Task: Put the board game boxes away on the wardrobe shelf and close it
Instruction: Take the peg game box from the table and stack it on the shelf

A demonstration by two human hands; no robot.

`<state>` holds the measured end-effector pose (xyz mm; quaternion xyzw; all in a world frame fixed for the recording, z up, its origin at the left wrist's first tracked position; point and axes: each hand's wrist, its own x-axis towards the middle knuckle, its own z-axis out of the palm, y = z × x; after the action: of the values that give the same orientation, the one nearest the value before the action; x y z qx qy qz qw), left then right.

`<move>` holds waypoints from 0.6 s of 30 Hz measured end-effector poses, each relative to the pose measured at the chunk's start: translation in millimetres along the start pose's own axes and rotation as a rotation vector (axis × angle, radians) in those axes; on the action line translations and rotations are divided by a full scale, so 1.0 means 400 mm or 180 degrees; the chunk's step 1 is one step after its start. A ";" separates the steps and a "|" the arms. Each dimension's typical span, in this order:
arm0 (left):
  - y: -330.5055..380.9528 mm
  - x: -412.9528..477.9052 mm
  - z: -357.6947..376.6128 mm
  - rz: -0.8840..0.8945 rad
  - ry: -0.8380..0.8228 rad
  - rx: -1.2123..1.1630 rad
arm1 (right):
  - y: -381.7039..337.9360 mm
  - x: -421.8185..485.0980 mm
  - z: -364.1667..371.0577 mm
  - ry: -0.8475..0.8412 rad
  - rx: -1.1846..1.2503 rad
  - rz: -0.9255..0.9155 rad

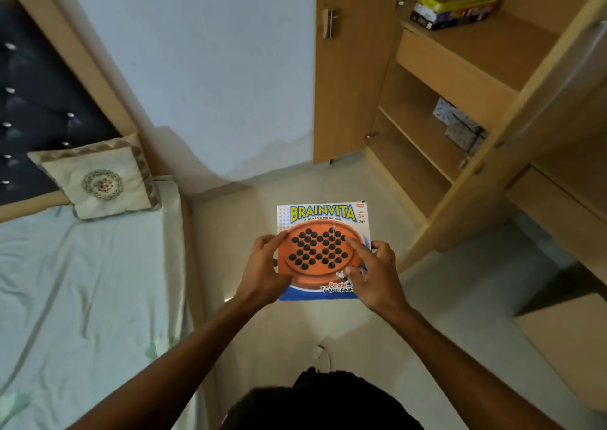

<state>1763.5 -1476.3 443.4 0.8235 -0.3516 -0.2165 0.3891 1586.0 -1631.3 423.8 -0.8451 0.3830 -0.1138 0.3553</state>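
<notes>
Left hand [262, 272]: clamped on the left edge of the game box [323, 252], thumb across the printed lid, other fingers hidden under the box.
Right hand [371, 273]: gripping the right edge of the same box, forefinger stretched over the orange picture.
Game box: held flat and face up between both hands, above the floor [295, 324], in front of the open wardrobe [460, 78].
Stacked boxes [455, 5]: lying on the upper wardrobe shelf [492, 42], a yellow one on top of darker ones.
Wardrobe door [348, 68]: swung wide open, handle facing the room.
Lower shelf: patterned boxes [460, 124] tucked at the back.
Bed [82, 281]: to the left, pale green sheet, a cushion [98, 180] propped against the dark headboard [39, 101].
</notes>
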 end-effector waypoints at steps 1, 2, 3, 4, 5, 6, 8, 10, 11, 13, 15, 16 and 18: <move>-0.003 0.063 -0.011 -0.0004 0.0034 0.0000 | -0.008 0.067 0.001 -0.0010 -0.0003 -0.0039; -0.002 0.115 -0.021 -0.0010 0.0051 0.0016 | -0.016 0.120 0.000 -0.0012 -0.0033 -0.0065; 0.000 0.158 -0.028 -0.0008 0.0045 0.0045 | -0.027 0.164 -0.002 -0.0016 -0.0068 -0.0085; 0.003 0.218 -0.037 -0.0045 0.0040 0.0041 | -0.037 0.224 -0.004 -0.0032 -0.0072 -0.0062; 0.006 0.262 -0.043 -0.0090 0.0020 0.0042 | -0.044 0.269 -0.006 -0.0051 -0.0067 -0.0047; 0.009 0.331 -0.049 -0.0122 0.0022 0.0047 | -0.049 0.338 -0.009 -0.0050 -0.0053 -0.0045; 0.013 0.435 -0.057 -0.0142 -0.0001 0.0082 | -0.055 0.437 -0.014 -0.0050 -0.0037 -0.0061; 0.012 0.565 -0.058 -0.0149 -0.0052 0.0074 | -0.048 0.557 -0.013 -0.0021 -0.0007 -0.0027; 0.013 0.639 -0.059 -0.0119 -0.0078 0.0060 | -0.044 0.627 -0.012 0.0053 0.0014 0.0011; 0.018 0.760 -0.058 -0.0055 -0.0156 0.0027 | -0.041 0.734 -0.016 0.0169 0.0063 0.0141; 0.029 0.895 -0.057 0.0004 -0.0267 0.0001 | -0.042 0.845 -0.024 0.0226 0.0075 0.0287; 0.042 0.988 -0.057 0.0053 -0.0369 0.0014 | -0.043 0.917 -0.036 0.0315 0.0114 0.0395; 0.068 1.114 -0.058 0.0177 -0.0562 0.0070 | -0.051 1.003 -0.061 0.0452 0.0168 0.0561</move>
<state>2060.7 -1810.4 442.2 0.7953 -0.4095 -0.2735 0.3534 1859.3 -1926.8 423.4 -0.7883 0.4769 -0.1518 0.3580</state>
